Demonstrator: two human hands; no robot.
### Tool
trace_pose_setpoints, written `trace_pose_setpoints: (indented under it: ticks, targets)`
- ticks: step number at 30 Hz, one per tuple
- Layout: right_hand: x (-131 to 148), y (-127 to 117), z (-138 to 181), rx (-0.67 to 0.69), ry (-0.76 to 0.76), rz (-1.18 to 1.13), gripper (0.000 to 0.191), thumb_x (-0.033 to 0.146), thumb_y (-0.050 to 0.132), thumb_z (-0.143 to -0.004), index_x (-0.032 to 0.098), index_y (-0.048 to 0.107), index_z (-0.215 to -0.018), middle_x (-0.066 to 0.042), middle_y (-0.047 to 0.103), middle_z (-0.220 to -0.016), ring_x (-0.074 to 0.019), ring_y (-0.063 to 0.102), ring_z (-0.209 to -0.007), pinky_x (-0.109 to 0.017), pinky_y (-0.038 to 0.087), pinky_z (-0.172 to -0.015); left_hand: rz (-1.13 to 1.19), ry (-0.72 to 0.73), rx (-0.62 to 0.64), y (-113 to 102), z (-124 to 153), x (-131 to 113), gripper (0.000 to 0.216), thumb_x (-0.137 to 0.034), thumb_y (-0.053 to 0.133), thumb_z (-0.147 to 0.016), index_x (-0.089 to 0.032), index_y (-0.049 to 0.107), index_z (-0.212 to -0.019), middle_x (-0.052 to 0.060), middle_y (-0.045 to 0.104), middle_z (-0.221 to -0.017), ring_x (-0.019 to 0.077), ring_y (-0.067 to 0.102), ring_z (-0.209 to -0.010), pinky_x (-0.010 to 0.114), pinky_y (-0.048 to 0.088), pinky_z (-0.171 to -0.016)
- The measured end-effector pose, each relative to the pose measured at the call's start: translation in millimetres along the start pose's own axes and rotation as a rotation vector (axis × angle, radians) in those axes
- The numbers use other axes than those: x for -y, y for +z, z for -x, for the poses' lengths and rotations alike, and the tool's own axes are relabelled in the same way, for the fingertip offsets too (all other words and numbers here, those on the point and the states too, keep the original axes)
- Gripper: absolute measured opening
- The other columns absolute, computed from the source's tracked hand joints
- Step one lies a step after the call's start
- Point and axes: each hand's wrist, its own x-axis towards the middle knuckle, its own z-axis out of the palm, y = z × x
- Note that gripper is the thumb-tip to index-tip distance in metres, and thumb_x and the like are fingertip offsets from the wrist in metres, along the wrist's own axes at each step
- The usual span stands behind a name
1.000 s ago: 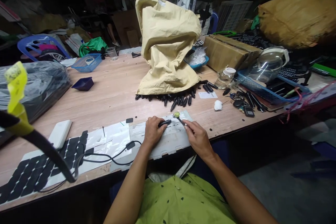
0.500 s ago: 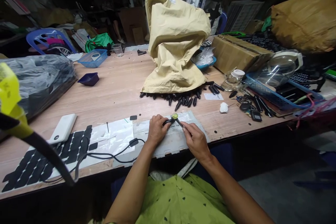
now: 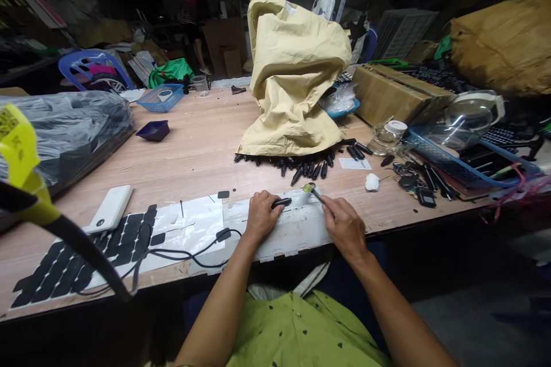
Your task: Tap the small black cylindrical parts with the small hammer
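Observation:
My left hand (image 3: 262, 215) rests on the pale board (image 3: 297, 235) at the table's front, its fingers closed on a black tapered tube (image 3: 282, 202) that lies nearly flat and points right. To the right, my right hand (image 3: 346, 225) grips the thin dark handle of a small hammer (image 3: 309, 187) with a yellow-green head. The hammer's head is raised and apart from the tube. Behind both hands, several similar black tubes (image 3: 316, 171) spill out from under a large tan paper sack (image 3: 297, 86).
Left of the board lie a white sheet with black stickers (image 3: 133, 229), a white power bank (image 3: 112, 206) and a cable (image 3: 185, 255). A yellow-tagged dark strap (image 3: 77, 246) crosses the near left. At right are a white lump (image 3: 372, 182), keys (image 3: 408, 178) and a blue basket (image 3: 469, 160).
My right hand has moved right, taking the hammer's head away from the black tube at my left hand. The left hand stays on the board. The whole view has shifted slightly.

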Motion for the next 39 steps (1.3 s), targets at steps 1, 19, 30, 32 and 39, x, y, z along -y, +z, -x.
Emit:
trace_pose_setpoints:
  ticks: [1,19,30,32,39]
  targets:
    - [-9,0,-2,-0.010,0.004,0.075,0.030,0.019,0.048,-0.093,0.024,0.074,-0.108,-0.005,0.066,-0.081,-0.0200,0.059,-0.078,-0.030,0.044,-0.070,-0.006,-0.002,-0.001,1,0,0,0.013,-0.020,0.069,-0.086,-0.024,0.074,-0.098,0.004,0.063,-0.094,0.0235,0.056,-0.096,0.038,0.044,-0.087]
    - [-18,9,-2,-0.038,0.022,0.369,0.030,0.014,0.052,-0.089,0.023,0.071,-0.110,-0.006,0.057,-0.081,-0.0211,0.047,-0.078,-0.031,0.031,-0.066,-0.043,0.474,0.232,0,94,-12,0.015,-0.027,0.072,-0.083,-0.025,0.070,-0.098,0.008,0.056,-0.139,0.0315,0.046,-0.125,0.049,0.040,-0.104]
    - [-14,13,-2,-0.032,0.032,0.401,0.030,0.013,0.052,-0.088,0.022,0.071,-0.110,-0.006,0.057,-0.082,-0.0212,0.046,-0.079,-0.032,0.030,-0.067,0.104,0.269,0.141,-12,76,-24,0.012,-0.027,0.068,-0.082,-0.023,0.070,-0.093,0.008,0.071,-0.104,0.0265,0.060,-0.100,0.043,0.049,-0.086]
    - [-13,13,-2,-0.026,0.036,0.401,0.030,0.013,0.053,-0.088,0.022,0.071,-0.110,-0.006,0.057,-0.082,-0.0214,0.046,-0.080,-0.032,0.030,-0.068,0.116,0.154,0.036,-12,45,-30,0.012,-0.029,0.063,-0.087,-0.023,0.069,-0.096,0.006,0.070,-0.091,0.0231,0.061,-0.088,0.038,0.050,-0.079]
    - [-11,14,-3,-0.001,0.047,0.409,0.030,0.012,0.054,-0.088,0.022,0.071,-0.110,-0.005,0.057,-0.082,-0.0207,0.046,-0.079,-0.031,0.030,-0.067,-0.095,-0.166,-0.088,10,-68,-53,0.015,-0.033,0.066,-0.089,-0.022,0.070,-0.097,0.008,0.067,-0.102,0.0257,0.060,-0.106,0.034,0.050,-0.086]
